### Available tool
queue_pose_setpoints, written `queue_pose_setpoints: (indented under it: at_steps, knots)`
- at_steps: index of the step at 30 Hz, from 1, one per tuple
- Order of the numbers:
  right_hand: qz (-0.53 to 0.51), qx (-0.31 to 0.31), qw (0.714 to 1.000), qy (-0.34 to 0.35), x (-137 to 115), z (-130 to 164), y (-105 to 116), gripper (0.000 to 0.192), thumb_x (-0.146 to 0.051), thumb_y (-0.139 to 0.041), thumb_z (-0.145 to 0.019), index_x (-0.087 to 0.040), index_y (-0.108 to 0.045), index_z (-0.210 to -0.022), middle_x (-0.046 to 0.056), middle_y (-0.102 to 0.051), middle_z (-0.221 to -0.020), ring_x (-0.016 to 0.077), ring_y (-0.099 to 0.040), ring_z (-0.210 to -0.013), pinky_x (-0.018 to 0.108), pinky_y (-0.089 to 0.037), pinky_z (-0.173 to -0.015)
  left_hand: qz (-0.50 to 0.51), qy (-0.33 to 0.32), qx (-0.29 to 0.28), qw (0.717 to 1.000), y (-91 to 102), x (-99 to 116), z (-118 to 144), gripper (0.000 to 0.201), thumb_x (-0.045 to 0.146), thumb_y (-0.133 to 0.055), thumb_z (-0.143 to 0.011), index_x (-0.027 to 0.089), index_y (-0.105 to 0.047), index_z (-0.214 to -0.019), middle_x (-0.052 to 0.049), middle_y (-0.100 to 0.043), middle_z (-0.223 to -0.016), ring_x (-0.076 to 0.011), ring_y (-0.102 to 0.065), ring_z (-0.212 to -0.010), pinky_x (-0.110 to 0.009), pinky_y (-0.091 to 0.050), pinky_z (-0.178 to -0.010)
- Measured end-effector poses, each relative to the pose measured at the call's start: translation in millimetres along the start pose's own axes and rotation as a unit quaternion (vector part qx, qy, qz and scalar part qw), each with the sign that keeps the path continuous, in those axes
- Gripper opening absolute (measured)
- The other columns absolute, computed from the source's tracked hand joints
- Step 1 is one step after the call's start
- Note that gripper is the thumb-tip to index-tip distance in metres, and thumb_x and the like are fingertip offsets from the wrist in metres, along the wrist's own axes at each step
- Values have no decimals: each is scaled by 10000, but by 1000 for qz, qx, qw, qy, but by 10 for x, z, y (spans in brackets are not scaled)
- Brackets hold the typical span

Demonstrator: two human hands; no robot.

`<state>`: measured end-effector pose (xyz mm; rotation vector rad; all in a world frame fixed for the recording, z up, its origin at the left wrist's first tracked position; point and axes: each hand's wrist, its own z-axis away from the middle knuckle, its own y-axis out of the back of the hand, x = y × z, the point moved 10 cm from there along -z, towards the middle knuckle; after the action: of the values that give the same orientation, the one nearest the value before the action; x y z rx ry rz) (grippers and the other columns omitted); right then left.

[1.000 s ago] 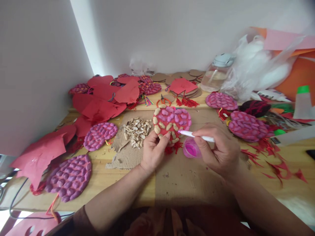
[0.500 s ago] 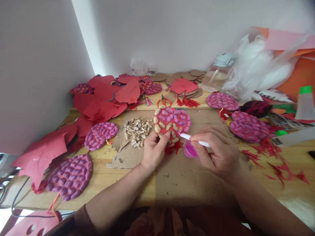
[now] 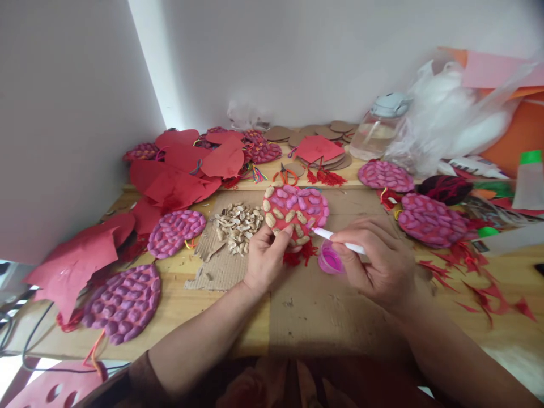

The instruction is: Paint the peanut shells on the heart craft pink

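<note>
My left hand (image 3: 264,262) pinches the lower edge of a red heart-shaped card (image 3: 296,211) covered with peanut shells, some painted pink and some still tan. My right hand (image 3: 379,263) grips a white paintbrush (image 3: 340,239) whose pink tip touches the card's lower right side. A small round pot of pink paint (image 3: 330,261) sits on the cardboard sheet (image 3: 323,306) just below the brush. Red tassels (image 3: 298,256) hang from the card's bottom.
A heap of loose peanut shells (image 3: 236,225) lies left of the card. Finished pink shell discs (image 3: 174,232) (image 3: 431,220) lie on both sides among red paper cut-outs (image 3: 187,170). Orange scissors (image 3: 284,175), a glass jar (image 3: 376,131) and a green-capped glue bottle (image 3: 529,178) stand behind.
The brush tip has slid down and slightly left along the card's lower right edge. My left hand keeps its hold on the card.
</note>
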<state>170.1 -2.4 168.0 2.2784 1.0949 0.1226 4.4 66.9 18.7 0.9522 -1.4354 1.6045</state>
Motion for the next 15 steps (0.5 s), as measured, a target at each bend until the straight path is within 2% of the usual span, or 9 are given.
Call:
queue_pose_setpoints:
  at_steps: [9,15]
  knots:
    - [-17,4,1000,-16,49,1,20,130,-139,-684,-934,-253,-677,-996,12,-763,-828,197,-707,-774,364,-567,-756,41,34,6,999,6,-61,-36,390,464,-955,-718,175,-770,-903,-61,-803,-848,-189,-765,-695,-298,-666,-620]
    - [-49,37,997,-52,172,58,67,154,-129,-693,-932,-257,-691,-1017,9,-772,-856,198,-720,-789,360,-570,-751,63,64,8,996,11,-98,-58,376,440,-953,-702,176,-765,-893,-73,-812,-857,-194,-775,-711,-281,-656,-589]
